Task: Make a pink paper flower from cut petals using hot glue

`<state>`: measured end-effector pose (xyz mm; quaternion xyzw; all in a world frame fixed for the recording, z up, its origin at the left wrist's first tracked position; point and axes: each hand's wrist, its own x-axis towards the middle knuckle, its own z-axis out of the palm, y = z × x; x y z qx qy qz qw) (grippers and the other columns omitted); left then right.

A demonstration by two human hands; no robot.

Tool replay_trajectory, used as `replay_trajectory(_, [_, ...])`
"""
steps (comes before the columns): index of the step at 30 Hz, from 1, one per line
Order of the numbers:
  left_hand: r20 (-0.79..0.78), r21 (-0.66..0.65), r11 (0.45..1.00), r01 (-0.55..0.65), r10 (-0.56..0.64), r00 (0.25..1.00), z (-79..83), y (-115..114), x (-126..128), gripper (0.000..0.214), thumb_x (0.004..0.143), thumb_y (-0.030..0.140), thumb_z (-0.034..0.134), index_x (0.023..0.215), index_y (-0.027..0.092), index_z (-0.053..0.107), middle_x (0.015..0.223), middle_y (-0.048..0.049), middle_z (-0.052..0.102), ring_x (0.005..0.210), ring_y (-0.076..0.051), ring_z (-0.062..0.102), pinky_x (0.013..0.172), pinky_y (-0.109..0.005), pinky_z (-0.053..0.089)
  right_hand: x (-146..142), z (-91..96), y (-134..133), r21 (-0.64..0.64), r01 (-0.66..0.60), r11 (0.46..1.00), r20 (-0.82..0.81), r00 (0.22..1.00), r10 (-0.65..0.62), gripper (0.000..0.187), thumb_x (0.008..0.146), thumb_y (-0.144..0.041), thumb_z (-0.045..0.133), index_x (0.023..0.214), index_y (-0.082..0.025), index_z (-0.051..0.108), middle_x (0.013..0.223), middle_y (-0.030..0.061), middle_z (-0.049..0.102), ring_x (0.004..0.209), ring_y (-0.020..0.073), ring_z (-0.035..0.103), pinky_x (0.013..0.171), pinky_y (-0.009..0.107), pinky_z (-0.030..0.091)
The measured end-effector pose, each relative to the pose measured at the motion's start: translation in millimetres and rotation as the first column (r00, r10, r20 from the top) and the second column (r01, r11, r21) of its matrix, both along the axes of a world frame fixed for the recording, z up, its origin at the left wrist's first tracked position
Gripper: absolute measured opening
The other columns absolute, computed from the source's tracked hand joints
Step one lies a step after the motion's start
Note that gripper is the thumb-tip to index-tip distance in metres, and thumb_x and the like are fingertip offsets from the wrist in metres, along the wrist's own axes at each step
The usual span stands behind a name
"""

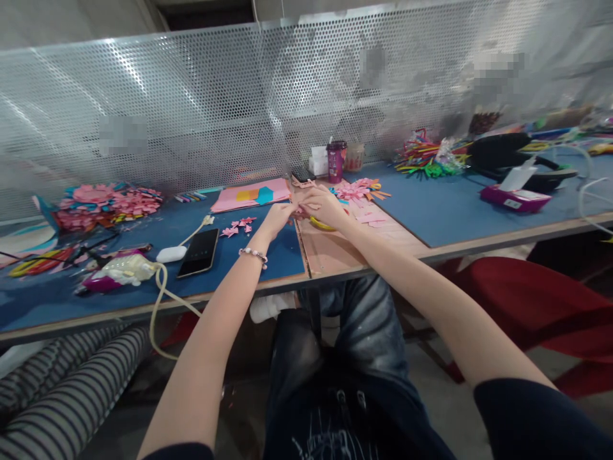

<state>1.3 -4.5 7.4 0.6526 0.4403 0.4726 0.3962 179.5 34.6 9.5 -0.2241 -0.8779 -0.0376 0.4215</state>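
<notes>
My left hand (278,218), with a beaded bracelet on its wrist, and my right hand (325,203) meet over the table. Their closed fingers pinch a small pink paper piece (299,209), mostly covered by the fingertips. Under my right hand shows part of a yellow curved thing (322,223). A pile of pink cut paper pieces (357,190) lies just beyond that hand. Several small pink star-like pieces (238,226) rest left of my left hand. Behind it is a stack of pink paper sheets (230,199) with yellow and blue shapes on top.
A phone (198,252), a white earbud case (171,254) and a power strip (117,269) with a cable lie left. A purple cup (336,161) stands at the back, before a perforated metal screen (191,115). To the right are colourful craft stems (426,156) and a tissue pack (514,197).
</notes>
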Motion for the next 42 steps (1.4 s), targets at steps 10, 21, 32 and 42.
replay_trajectory(10, [0.095, 0.005, 1.000, -0.015, 0.015, 0.995, 2.0, -1, -2, 0.020, 0.080, 0.031, 0.060, 0.079, 0.014, 0.069, 0.080, -0.0089, 0.073, 0.080, -0.021, 0.069, 0.057, -0.024, 0.041, 2, -4.3, -14, 0.193, 0.001, 0.981, 0.072, 0.997, -0.015, 0.030, 0.084, -0.017, 0.052, 0.106, -0.015, 0.072, 0.109, 0.0126, 0.066, 0.104, 0.0276, 0.052, 0.098, 0.048, 0.041])
replay_trajectory(21, [-0.086, 0.064, 0.987, 0.146, -0.140, 0.986, 2.7, -5, 0, 0.032, 0.086, 0.041, 0.060, 0.095, 0.015, 0.074, 0.098, -0.0101, 0.075, 0.090, -0.023, 0.067, 0.070, -0.029, 0.046, 5, 7.3, -18, -0.455, -0.228, 0.861, -0.397, 0.917, 0.033, 0.026, 0.079, -0.027, 0.050, 0.065, -0.015, 0.068, 0.071, 0.0036, 0.065, 0.072, 0.0178, 0.058, 0.070, 0.031, 0.045])
replay_trajectory(32, [-0.159, 0.170, 0.983, 0.069, -0.042, 0.986, 2.4, 0, -4, 0.038, 0.084, 0.048, 0.062, 0.094, 0.013, 0.072, 0.089, -0.0115, 0.076, 0.085, -0.024, 0.070, 0.066, -0.029, 0.050, 8, -6.2, -1, -0.630, -0.286, 0.722, -0.391, 0.920, 0.023, 0.032, 0.081, -0.045, 0.059, 0.080, -0.015, 0.069, 0.077, 0.0051, 0.069, 0.064, 0.0132, 0.060, 0.057, 0.023, 0.045])
replay_trajectory(42, [-0.149, 0.188, 0.982, -0.016, 0.044, 0.988, 1.6, 3, -4, 0.035, 0.084, 0.046, 0.061, 0.085, 0.011, 0.070, 0.088, -0.0117, 0.075, 0.080, -0.022, 0.069, 0.058, -0.025, 0.047, 7, -1.8, -3, -0.408, -0.135, 0.903, -0.222, 0.974, 0.045, 0.021, 0.082, -0.030, 0.059, 0.084, -0.015, 0.074, 0.080, 0.0043, 0.071, 0.075, 0.0154, 0.059, 0.070, 0.026, 0.042])
